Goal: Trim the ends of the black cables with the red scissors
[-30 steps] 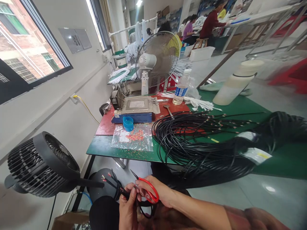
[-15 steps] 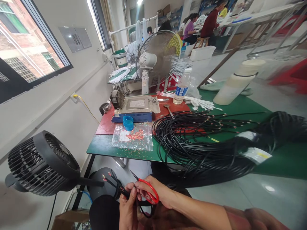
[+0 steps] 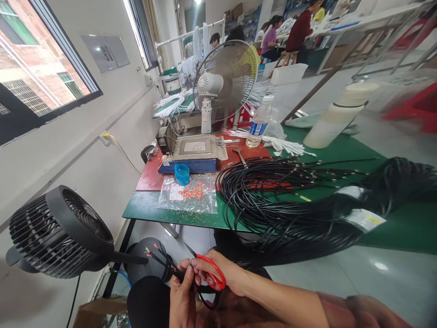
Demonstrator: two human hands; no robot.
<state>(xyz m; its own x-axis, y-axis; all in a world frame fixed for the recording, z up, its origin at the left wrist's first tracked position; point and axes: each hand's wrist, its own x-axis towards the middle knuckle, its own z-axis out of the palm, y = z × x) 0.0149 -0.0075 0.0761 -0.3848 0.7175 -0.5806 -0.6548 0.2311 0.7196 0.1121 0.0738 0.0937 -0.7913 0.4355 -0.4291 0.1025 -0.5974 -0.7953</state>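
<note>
Below the counter edge, both hands meet on one cable.
Left hand pinches the black cable, running up-left from it; right hand, beside it, grips red scissors, blades seemingly parted.

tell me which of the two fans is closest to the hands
The black fan at lower left, beside the left hand holding the cable end. The white mesh fan stands far back, beyond the green table.

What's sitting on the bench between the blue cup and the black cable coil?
In the head view, a clear plastic bag strewn with small red bits lies between the blue cup and the black cable coil.
</note>
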